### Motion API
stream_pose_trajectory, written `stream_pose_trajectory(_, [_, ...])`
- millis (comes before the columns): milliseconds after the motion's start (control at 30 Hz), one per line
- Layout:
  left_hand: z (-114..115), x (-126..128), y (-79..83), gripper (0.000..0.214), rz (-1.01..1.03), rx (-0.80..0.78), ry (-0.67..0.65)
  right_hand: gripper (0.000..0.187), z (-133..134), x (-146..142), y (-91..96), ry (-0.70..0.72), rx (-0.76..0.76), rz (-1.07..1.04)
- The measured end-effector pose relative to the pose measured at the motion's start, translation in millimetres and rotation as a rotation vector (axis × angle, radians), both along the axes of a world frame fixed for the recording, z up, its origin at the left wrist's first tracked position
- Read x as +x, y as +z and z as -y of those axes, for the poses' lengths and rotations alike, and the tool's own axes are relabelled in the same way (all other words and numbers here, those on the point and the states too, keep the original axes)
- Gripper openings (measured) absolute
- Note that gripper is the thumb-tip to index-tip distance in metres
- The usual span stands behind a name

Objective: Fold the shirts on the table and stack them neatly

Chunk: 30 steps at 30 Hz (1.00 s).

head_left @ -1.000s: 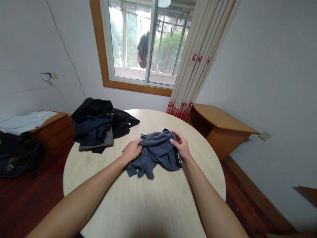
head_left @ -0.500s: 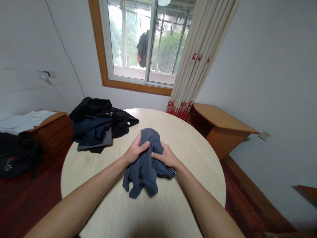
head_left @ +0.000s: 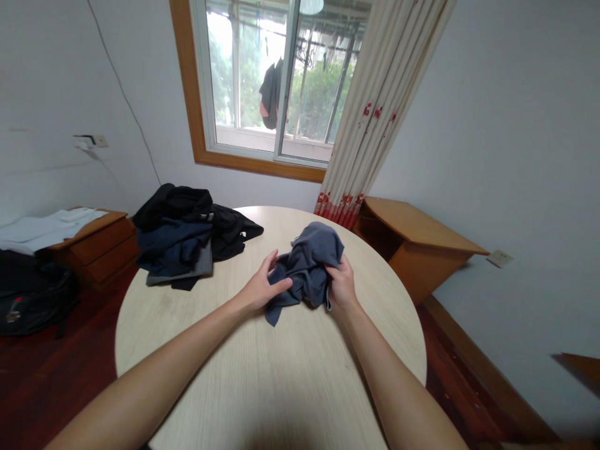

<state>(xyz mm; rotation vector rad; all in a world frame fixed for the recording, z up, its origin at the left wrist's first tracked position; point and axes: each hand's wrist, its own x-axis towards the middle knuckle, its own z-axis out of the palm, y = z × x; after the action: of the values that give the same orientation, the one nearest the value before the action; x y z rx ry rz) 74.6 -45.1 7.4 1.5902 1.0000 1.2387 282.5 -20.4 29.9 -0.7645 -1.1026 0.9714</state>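
Note:
A crumpled grey-blue garment is bunched above the middle of the round table; its exact kind does not show. My right hand grips its right side, thumb on top, with a thin white edge showing by the wrist. At the garment's left edge, my left hand has its thumb and fingers apart. That thumb touches the cloth, while the cloth hides part of the fingers. A loose flap of the garment hangs down beside the left hand.
A heap of dark clothes lies at the table's left rear. Right of the table stands a wooden desk; at the left are a wooden cabinet with papers and a black backpack. A curtain hangs beside the window.
The garment has moved away from me and to the right, and its hanging lower part has been gathered up. My left hand has loosened; my right hand has moved right, still gripping.

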Motion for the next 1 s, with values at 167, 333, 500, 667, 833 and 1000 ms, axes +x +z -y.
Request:
stream_pose_trajectory(167, [8, 2, 10.4, 0.105, -0.034, 0.096, -0.094, 0.033, 16, -17, -4.7, 0.349, -0.127, 0.063])
stream_pose_trajectory(333, [6, 3, 12.6, 0.058, -0.009, 0.047, -0.026, 0.038, 0, -9, -10.0, 0.239, -0.210, 0.050])
stream_pose_trajectory(500, [13, -2, 27.5, 0.042, -0.112, 0.199, 0.152, 0.041, -22, 9, -18.6, 0.028, -0.279, 0.045])
stream_pose_trajectory(667, [2, -25, 112.2, 0.032, -0.496, 0.554, 0.537, 0.032, -35, 23, -28.9, 0.001, -0.260, 0.089])
stream_pose_trajectory(833, [-57, -72, 208.8, 0.057, -0.869, 0.695, 0.887, 0.036, -33, 16, -38.3, 0.109, -0.206, 0.292])
stream_pose_trajectory(1000, [-101, -128, 184.4, 0.049, -1.363, 0.034, 0.676, 0.028, -25, 4, -40.8, 0.202, -0.129, 0.514])
